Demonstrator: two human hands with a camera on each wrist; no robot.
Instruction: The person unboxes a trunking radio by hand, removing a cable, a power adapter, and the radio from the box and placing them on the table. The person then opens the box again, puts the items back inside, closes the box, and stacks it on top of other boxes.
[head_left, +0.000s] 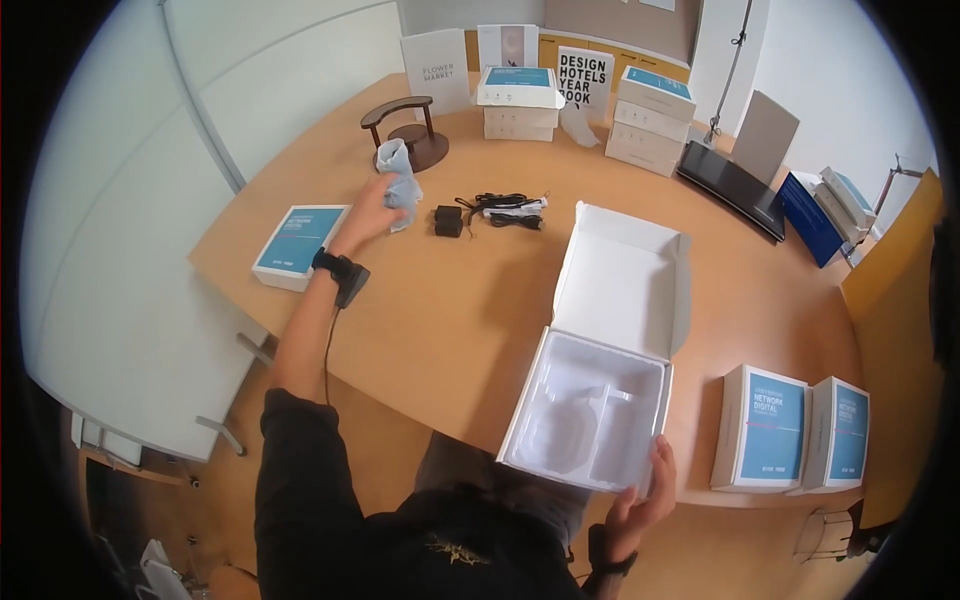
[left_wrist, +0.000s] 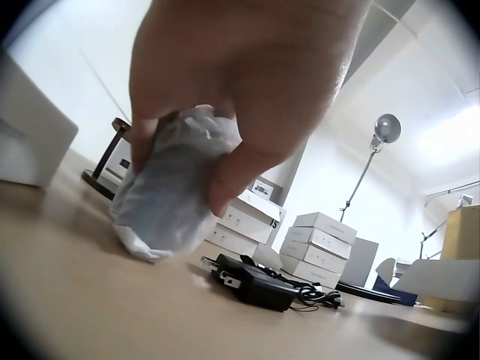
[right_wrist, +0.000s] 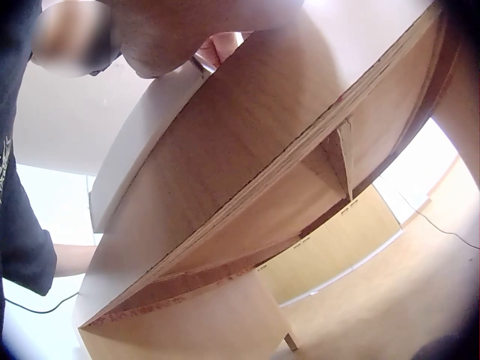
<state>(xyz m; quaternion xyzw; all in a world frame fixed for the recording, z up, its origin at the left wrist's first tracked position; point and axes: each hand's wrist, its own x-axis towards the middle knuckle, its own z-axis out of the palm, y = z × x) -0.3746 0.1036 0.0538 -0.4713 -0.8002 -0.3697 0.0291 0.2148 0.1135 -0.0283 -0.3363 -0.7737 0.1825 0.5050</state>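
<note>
At the far left of the table (head_left: 420, 310) lies one blue-and-white box (head_left: 303, 240). Just right of it, the left hand (head_left: 370, 212) is clamped on one wrapped bundle (head_left: 402, 188), thumb and fingers on opposite sides; whether its lower end touches the tabletop I cannot tell. One dark wooden stand (head_left: 425, 150) is right behind the bundle. Next come two black adapters (head_left: 447, 222) and, beside them, one bunch of cables (head_left: 515, 212), its strands too tangled to count. Farther right is one open box (head_left: 622, 265), lid raised, with one white tray (head_left: 605, 395) inside. The right hand (head_left: 640, 500) holds its near right corner between thumb and fingers. Two more boxes (head_left: 775, 425) stand side by side at the far right.
</note>
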